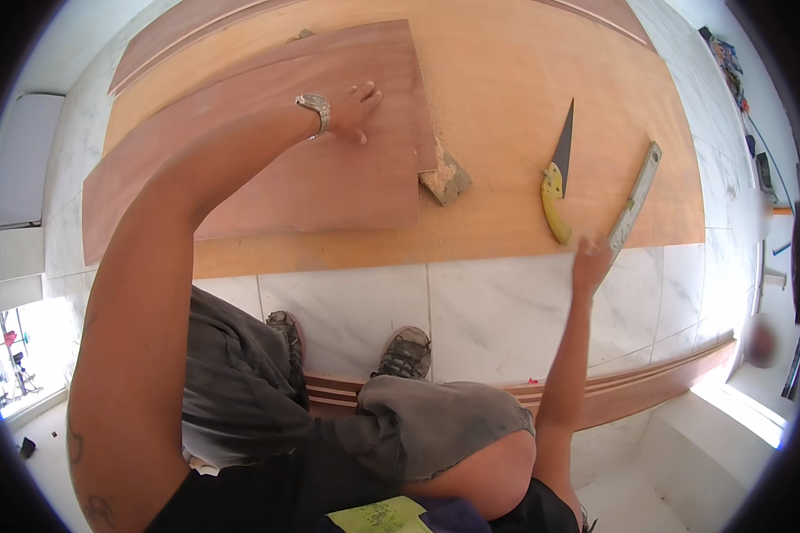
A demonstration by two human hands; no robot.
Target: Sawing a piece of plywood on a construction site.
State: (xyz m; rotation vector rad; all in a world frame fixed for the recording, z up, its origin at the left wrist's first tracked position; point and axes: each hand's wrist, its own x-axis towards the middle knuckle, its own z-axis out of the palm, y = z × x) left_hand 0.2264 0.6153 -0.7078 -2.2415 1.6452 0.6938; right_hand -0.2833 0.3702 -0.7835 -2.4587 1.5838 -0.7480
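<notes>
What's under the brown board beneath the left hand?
Past the brown board show a wood block, a small unclear piece and the tan sheet; the rest underneath is covered.

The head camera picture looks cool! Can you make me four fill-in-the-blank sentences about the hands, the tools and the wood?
1. The silver metal watch is on the person's ____ wrist.
2. The dark-bladed handsaw has a curved handle coloured ____.
3. That handsaw lies ____ the flat reddish-brown wooden board and the long, straight pale-grey bar.
4. The right hand is at the bar's ____ end, not its far one.

Missing words: left; yellow; between; near.
</notes>
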